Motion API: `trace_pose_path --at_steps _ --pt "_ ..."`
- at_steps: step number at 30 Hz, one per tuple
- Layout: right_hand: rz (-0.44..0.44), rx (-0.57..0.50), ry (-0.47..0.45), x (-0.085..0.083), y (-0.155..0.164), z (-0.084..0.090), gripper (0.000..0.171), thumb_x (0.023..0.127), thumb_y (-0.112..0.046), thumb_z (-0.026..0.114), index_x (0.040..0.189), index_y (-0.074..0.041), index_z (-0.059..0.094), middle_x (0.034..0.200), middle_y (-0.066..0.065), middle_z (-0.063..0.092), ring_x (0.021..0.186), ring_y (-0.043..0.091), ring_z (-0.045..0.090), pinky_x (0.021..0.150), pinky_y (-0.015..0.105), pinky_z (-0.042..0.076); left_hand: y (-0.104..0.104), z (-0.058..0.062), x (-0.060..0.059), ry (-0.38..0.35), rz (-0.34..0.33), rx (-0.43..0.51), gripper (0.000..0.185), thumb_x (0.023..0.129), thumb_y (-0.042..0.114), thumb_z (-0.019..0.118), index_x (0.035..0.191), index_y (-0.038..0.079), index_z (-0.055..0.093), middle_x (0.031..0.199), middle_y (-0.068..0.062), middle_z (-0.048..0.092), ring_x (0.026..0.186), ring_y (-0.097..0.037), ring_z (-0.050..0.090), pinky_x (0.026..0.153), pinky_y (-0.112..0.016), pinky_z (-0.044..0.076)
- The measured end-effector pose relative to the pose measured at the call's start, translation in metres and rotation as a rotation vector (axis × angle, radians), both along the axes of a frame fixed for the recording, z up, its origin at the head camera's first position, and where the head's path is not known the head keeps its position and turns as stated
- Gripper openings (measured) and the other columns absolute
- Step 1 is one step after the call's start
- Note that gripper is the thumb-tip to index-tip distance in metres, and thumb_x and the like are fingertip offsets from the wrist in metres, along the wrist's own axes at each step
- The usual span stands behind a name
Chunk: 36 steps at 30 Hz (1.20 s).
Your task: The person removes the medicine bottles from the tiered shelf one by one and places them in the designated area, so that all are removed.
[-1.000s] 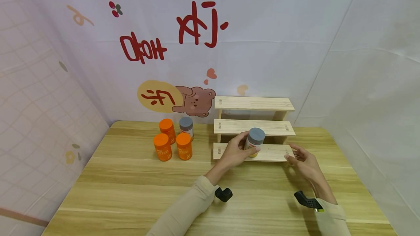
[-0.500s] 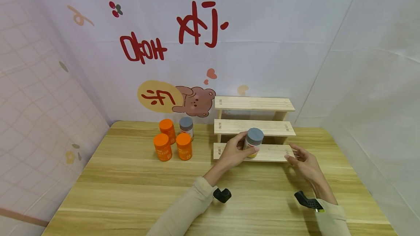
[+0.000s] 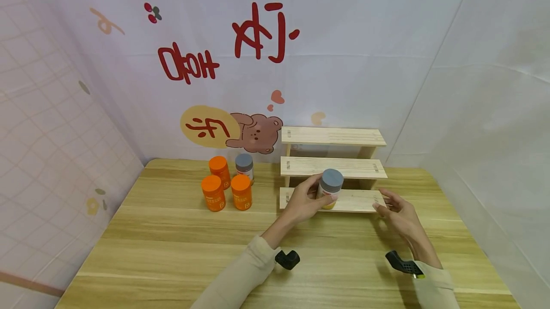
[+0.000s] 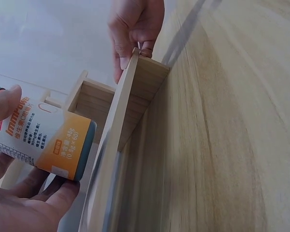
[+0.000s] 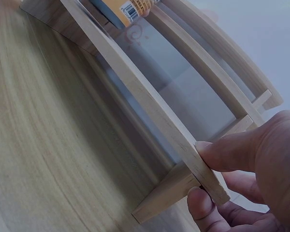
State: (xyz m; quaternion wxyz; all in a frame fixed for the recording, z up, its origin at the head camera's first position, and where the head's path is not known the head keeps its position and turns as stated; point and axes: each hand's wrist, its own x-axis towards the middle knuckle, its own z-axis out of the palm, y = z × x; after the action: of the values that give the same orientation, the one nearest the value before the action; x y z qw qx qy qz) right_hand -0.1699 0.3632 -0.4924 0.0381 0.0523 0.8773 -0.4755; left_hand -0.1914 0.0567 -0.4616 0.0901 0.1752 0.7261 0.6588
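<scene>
My left hand (image 3: 302, 202) grips a pill bottle (image 3: 332, 182) with a grey lid and a white-and-orange label. It is upright at the lowest board (image 3: 357, 200) of a three-step wooden shelf (image 3: 333, 135). In the left wrist view the base of the bottle (image 4: 53, 137) is very close to that board; whether they touch I cannot tell. My right hand (image 3: 401, 216) holds the lowest board's right end. From the right wrist view, thumb and fingers (image 5: 203, 205) pinch the board's corner from above and below.
Left of the shelf stand three orange jars (image 3: 242, 193) and another grey-lidded bottle (image 3: 244, 165), grouped together. All are on a wood-grain table (image 3: 172, 251). A printed white cloth (image 3: 356, 60) hangs behind the table and along its sides.
My left hand has shifted the bottle slightly left and toward me along the lowest board. The right hand keeps its hold on the board's end, and the shelf stays in place.
</scene>
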Motion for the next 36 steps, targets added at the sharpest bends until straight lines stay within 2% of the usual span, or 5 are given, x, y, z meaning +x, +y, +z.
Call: trace_pose_path --at_steps 9,23,36 --pt "-0.003 0.003 0.001 0.0 0.002 -0.001 0.075 0.099 -0.041 0.068 0.16 -0.01 0.036 0.143 0.024 0.051 0.098 -0.006 0.054 0.079 0.016 0.053 -0.009 -0.001 0.006 0.007 0.008 0.035 0.061 0.093 0.025 0.078 0.148 0.03 0.053 0.136 -0.005 0.064 0.13 -0.023 0.062 0.113 -0.041 0.049" --pt "-0.001 0.016 -0.002 0.001 0.002 0.0 0.075 0.099 -0.043 0.067 0.16 -0.011 0.037 0.145 0.025 0.049 0.102 -0.003 0.053 0.08 0.013 0.05 -0.033 0.008 0.019 -0.001 0.037 0.066 0.061 0.091 0.02 0.08 0.146 0.026 0.055 0.134 -0.009 0.063 0.129 -0.024 0.06 0.115 -0.046 0.046" --pt "-0.004 0.025 -0.006 0.0 0.0 0.002 0.074 0.1 -0.042 0.066 0.16 -0.01 0.037 0.146 0.025 0.049 0.109 0.005 0.052 0.08 0.012 0.05 -0.057 0.013 0.028 0.011 0.05 0.078 0.062 0.091 0.018 0.079 0.147 0.023 0.054 0.134 -0.01 0.063 0.125 -0.024 0.061 0.115 -0.046 0.047"
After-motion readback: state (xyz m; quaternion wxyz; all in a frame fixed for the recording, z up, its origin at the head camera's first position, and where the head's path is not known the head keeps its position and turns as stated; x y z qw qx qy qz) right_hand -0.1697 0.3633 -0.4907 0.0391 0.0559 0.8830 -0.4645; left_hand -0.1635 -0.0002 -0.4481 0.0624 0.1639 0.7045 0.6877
